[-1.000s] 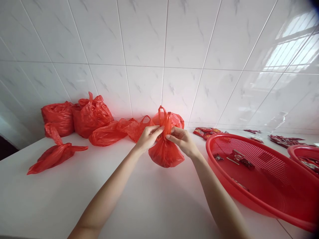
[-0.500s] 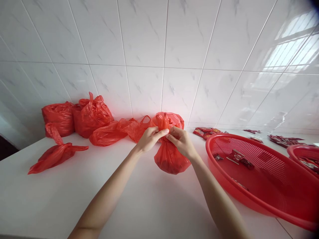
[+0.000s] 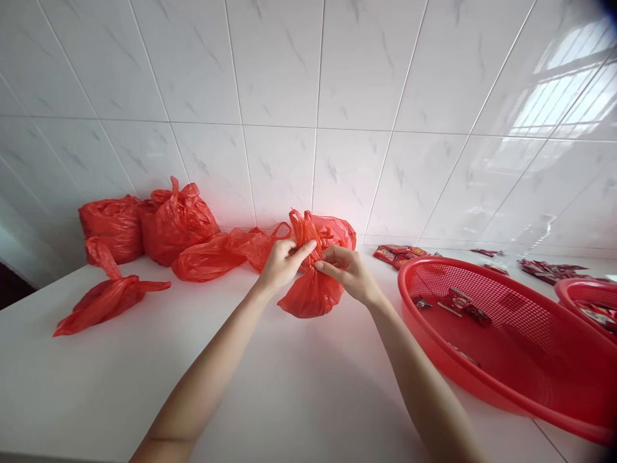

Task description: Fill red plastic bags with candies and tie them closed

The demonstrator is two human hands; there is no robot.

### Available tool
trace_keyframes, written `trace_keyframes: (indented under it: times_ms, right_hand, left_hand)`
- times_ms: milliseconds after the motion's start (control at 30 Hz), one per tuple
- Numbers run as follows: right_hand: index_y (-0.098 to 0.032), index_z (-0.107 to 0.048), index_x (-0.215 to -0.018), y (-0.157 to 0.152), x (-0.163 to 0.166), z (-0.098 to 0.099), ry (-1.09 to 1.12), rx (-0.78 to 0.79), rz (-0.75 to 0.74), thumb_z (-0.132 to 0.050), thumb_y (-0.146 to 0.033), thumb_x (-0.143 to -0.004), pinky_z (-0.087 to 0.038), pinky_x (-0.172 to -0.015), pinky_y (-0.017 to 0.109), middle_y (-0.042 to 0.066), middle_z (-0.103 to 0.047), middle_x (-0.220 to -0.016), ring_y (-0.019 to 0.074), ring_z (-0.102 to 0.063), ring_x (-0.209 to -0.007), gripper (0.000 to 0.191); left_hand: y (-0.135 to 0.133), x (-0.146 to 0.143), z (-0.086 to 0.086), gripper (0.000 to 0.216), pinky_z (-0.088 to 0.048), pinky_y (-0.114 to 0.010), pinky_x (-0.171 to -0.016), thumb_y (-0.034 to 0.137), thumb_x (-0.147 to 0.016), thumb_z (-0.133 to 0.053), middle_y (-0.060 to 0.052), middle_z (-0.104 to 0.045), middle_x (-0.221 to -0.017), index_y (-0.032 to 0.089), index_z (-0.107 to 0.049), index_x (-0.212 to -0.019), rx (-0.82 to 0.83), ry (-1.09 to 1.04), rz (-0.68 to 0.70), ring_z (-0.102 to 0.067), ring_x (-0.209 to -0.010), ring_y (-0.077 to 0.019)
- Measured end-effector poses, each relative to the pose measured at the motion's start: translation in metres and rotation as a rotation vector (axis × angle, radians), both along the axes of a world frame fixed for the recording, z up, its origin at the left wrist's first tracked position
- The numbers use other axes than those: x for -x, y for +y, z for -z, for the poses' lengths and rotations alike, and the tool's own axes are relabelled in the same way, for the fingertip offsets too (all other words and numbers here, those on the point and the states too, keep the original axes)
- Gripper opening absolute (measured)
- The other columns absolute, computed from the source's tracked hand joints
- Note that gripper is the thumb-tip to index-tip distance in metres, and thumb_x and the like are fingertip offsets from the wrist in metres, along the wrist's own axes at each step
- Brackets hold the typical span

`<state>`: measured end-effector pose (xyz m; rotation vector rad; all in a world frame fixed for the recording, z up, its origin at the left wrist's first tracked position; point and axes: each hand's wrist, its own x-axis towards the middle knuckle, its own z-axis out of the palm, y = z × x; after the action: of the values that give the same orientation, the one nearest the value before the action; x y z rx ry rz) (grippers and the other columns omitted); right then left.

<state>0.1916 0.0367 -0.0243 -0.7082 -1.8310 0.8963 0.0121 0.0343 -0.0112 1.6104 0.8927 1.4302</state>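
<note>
Our left hand (image 3: 282,263) and right hand (image 3: 354,273) pinch a red bag (image 3: 309,297) by its gathered neck over the counter (image 3: 289,386); we seem to be closing it, which next calls for tightening the neck.

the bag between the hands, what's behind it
Behind the bag is a red plastic thing, then the tiled wall; the thing's lower part is hidden by the bag and right hand.

White, flat-topped table (image 3: 270,399). Left of the large, oval, perforated red plastic basket (image 3: 520,360): crumpled red plastic bags (image 3: 108,305). Beyond it: shiny, flat red packets (image 3: 396,256); smaller red plastic basket (image 3: 567,291).
</note>
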Motion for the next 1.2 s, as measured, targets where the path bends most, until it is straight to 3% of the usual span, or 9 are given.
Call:
trace_keyframes:
  times_ms: [233,433,533,667,833,1033,1200]
  right_hand:
    - [-0.018,-0.061,-0.083,-0.003,0.001,-0.003,0.055,0.069,-0.022,-0.063,-0.044,-0.090,-0.037,-0.060,0.027,-0.001,-0.055,-0.075,0.0126,-0.048,-0.067,0.027]
    - [-0.019,-0.061,-0.081,-0.006,0.003,-0.002,-0.016,0.043,0.012,-0.072,-0.048,-0.082,-0.041,-0.062,0.029,0.001,-0.058,-0.077,0.0152,-0.051,-0.070,0.031]
    - [-0.019,-0.055,-0.070,-0.005,0.004,0.001,-0.079,0.011,0.061,-0.073,-0.047,-0.080,-0.033,-0.054,0.027,-0.003,-0.048,-0.066,0.0123,-0.042,-0.061,0.035]
    - [-0.019,-0.049,-0.066,-0.006,0.001,0.000,-0.153,0.017,-0.001,-0.065,-0.041,-0.087,-0.026,-0.052,0.027,-0.004,-0.039,-0.063,0.0104,-0.033,-0.059,0.034]
    - [-0.018,-0.051,-0.068,-0.006,-0.002,-0.001,-0.166,0.014,-0.034,-0.064,-0.033,-0.088,-0.028,-0.056,0.027,-0.004,-0.040,-0.065,0.0105,-0.034,-0.062,0.028]
    - [-0.017,-0.059,-0.072,-0.008,-0.003,-0.005,-0.143,0.010,-0.034,-0.063,-0.038,-0.089,-0.031,-0.057,0.027,-0.002,-0.046,-0.067,0.0118,-0.038,-0.063,0.027]
    - [-0.017,-0.062,-0.073,-0.011,-0.006,-0.011,-0.103,0.026,-0.041,-0.064,-0.048,-0.088,-0.036,-0.057,0.027,0.000,-0.052,-0.069,0.0128,-0.043,-0.064,0.035]
  left_hand:
    - [-0.004,0.006,-0.008,0.023,-0.047,-0.026,-0.074,0.039,-0.086,-0.068,-0.001,-0.061,-0.081,0.017,-0.066,-0.081,0.024,0.090,0.195,-0.057,-0.080,-0.0143]
    - [-0.002,0.004,-0.004,0.032,-0.042,-0.025,-0.063,0.039,-0.091,-0.062,0.003,-0.048,-0.066,0.017,-0.057,-0.067,-0.049,0.140,0.173,-0.047,-0.063,-0.0106]
    - [0.000,0.003,-0.002,0.036,-0.042,-0.025,-0.062,0.040,-0.090,-0.062,0.003,-0.046,-0.064,0.018,-0.052,-0.064,-0.092,0.149,0.139,-0.047,-0.063,-0.0109]
    - [0.005,0.005,0.001,0.036,-0.042,-0.026,-0.061,0.042,-0.091,-0.060,0.002,-0.047,-0.064,0.018,-0.052,-0.066,-0.092,0.152,0.142,-0.047,-0.062,-0.0114]
    - [0.008,0.006,0.005,0.035,-0.043,-0.026,-0.061,0.042,-0.091,-0.060,0.003,-0.046,-0.064,0.018,-0.052,-0.067,-0.046,0.132,0.143,-0.048,-0.060,-0.0111]
    - [0.002,0.004,0.000,0.029,-0.047,-0.026,-0.066,0.042,-0.090,-0.063,0.002,-0.052,-0.067,0.016,-0.061,-0.075,0.014,0.078,0.142,-0.053,-0.064,-0.0112]
    - [-0.006,0.007,-0.009,0.024,-0.050,-0.030,-0.073,0.036,-0.079,-0.075,-0.004,-0.063,-0.082,0.016,-0.063,-0.073,0.018,0.090,0.310,-0.059,-0.075,-0.0147]
